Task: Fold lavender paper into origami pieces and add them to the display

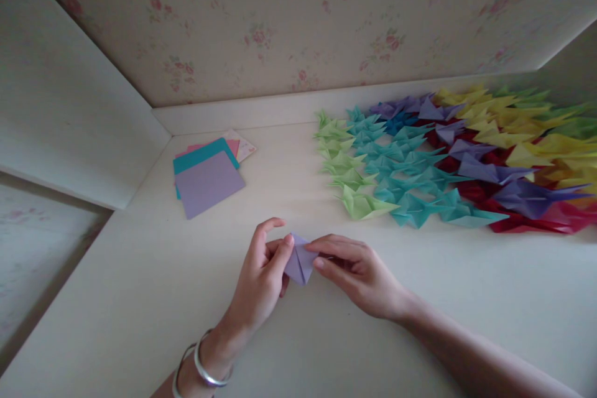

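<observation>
Head view, left to right. White desk [116, 311]: near its far left corner, a lavender sheet [209, 185] overlaps a teal sheet [196, 158], pink paper [233, 147] and a small printed card [247, 148] jutting out behind. Silvery bangles [209, 370] on left wrist. Left hand [265, 270] grasps the folded purple paper [301, 267] by its left side, thumb on top, index finger raised. Paper sits above the desk's middle, toward the near edge; kite-like, long axis running far to near, slightly slanted, one point toward the near edge, centre seam along it. Right hand [359, 270] pinches its right corner, thumb below fingers. Folded paper figures [392, 168], green, teal, purple, red, yellow, line the far edge to the right.
</observation>
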Demonstrator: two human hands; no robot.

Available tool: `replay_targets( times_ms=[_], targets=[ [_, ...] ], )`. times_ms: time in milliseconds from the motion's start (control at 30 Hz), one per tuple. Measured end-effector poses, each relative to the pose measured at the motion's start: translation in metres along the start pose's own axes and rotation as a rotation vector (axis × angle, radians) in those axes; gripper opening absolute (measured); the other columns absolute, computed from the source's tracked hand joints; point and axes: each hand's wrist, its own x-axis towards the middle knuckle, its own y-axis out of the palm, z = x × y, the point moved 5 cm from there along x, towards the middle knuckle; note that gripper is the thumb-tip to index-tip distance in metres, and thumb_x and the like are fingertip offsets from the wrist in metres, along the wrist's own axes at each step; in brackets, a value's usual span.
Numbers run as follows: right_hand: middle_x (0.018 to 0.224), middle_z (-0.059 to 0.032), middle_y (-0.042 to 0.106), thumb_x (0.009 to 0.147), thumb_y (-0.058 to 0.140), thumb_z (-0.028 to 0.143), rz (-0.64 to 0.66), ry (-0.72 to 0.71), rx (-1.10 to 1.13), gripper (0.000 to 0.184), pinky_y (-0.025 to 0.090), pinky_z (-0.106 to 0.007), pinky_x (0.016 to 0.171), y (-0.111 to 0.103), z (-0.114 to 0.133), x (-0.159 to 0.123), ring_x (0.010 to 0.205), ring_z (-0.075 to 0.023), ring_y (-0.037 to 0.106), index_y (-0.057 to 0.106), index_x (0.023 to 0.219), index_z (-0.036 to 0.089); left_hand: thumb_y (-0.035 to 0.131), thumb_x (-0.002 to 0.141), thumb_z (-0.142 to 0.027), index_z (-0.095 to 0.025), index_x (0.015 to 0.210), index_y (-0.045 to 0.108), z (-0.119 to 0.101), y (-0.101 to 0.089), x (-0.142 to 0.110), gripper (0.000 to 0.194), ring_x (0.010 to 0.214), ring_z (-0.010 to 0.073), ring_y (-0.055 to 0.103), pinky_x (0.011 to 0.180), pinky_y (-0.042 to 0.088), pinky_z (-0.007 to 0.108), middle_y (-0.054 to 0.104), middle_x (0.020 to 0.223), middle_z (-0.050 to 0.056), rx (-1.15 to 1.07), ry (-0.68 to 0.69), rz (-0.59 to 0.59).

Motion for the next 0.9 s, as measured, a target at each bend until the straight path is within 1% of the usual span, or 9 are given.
replay_targets(
  times_ms=[100,133,200,267,400,467,600,767,900],
  targets=[
    [0.099,-0.0086,0.074,0.092,0.064,0.031,-0.097,0.038,0.049,0.021,0.054,-0.030,0.077,-0.008,-0.001,0.000,0.088,-0.0196,0.069,0.075,0.106,0.020,0.058,0.094,-0.044,-0.023,0.106,0.051,-0.007,0.001,-0.004,0.025,0.044,0.0082,0.052,0.041,0.040,0.017,0.056,0.060,-0.007,-0.077,0.085,0.051],
    [0.099,-0.0087,0.075,0.091,0.065,0.032,-0.118,0.048,0.073,0.021,0.055,-0.030,0.077,-0.010,-0.002,0.000,0.088,-0.0200,0.069,0.076,0.105,0.020,0.058,0.094,-0.042,-0.023,0.107,0.053,-0.008,0.001,-0.005,0.024,0.050,0.0097,0.057,0.045,0.044,0.018,0.061,0.068,-0.004,-0.091,0.107,0.075],
    [0.099,-0.0087,0.075,0.090,0.067,0.035,-0.139,0.069,0.114,0.022,0.056,-0.031,0.077,-0.013,-0.003,0.000,0.088,-0.0207,0.070,0.076,0.104,0.021,0.062,0.092,-0.036,-0.025,0.118,0.052,-0.011,0.001,-0.007,0.030,0.064,0.0127,0.064,0.051,0.051,0.022,0.068,0.094,0.002,-0.109,0.143,0.107],
    [0.097,-0.0080,0.075,0.089,0.068,0.036,-0.144,0.084,0.145,0.021,0.056,-0.031,0.076,-0.015,-0.003,0.000,0.086,-0.0205,0.070,0.077,0.101,0.022,0.064,0.091,-0.030,-0.029,0.126,0.051,-0.013,0.001,-0.010,0.037,0.071,0.0132,0.066,0.055,0.054,0.023,0.065,0.112,0.005,-0.085,0.170,0.134],
    [0.097,-0.0062,0.074,0.087,0.071,0.035,-0.102,0.127,0.257,0.019,0.054,-0.030,0.077,-0.015,-0.009,-0.002,0.087,-0.0197,0.068,0.078,0.100,0.023,0.061,0.094,-0.027,-0.024,0.106,0.067,-0.017,0.001,-0.013,0.014,0.070,0.0119,0.064,0.058,0.055,0.023,0.065,0.103,0.004,0.034,0.246,0.207],
    [0.100,-0.0059,0.073,0.086,0.072,0.034,-0.092,0.148,0.342,0.020,0.052,-0.030,0.078,-0.014,-0.013,-0.004,0.089,-0.0196,0.066,0.078,0.102,0.024,0.062,0.093,-0.027,-0.025,0.108,0.068,-0.019,0.001,-0.014,0.016,0.072,0.0123,0.064,0.059,0.056,0.023,0.064,0.105,0.005,0.041,0.264,0.230],
    [0.102,-0.0065,0.070,0.084,0.074,0.033,-0.112,0.163,0.456,0.024,0.051,-0.031,0.076,-0.015,-0.020,-0.008,0.088,-0.0197,0.063,0.077,0.107,0.026,0.070,0.087,-0.025,-0.027,0.119,0.065,-0.021,-0.002,-0.014,0.032,0.076,0.0131,0.066,0.065,0.056,0.023,0.066,0.109,0.005,0.094,0.263,0.240],
    [0.090,-0.0049,0.072,0.084,0.074,0.031,-0.136,0.185,0.489,0.020,0.051,-0.028,0.071,-0.013,-0.017,-0.008,0.080,-0.0171,0.063,0.077,0.103,0.026,0.069,0.088,-0.027,-0.026,0.114,0.069,-0.019,-0.002,-0.010,0.025,0.071,0.0122,0.065,0.063,0.056,0.022,0.069,0.102,0.004,0.119,0.239,0.236],
    [0.089,-0.0038,0.072,0.084,0.074,0.029,-0.145,0.131,0.413,0.017,0.052,-0.026,0.069,-0.013,-0.007,-0.006,0.078,-0.0154,0.064,0.077,0.100,0.025,0.071,0.087,-0.027,-0.024,0.108,0.073,-0.017,-0.002,-0.008,0.021,0.071,0.0127,0.066,0.061,0.056,0.022,0.070,0.101,0.005,0.114,0.285,0.211]
  ],
)
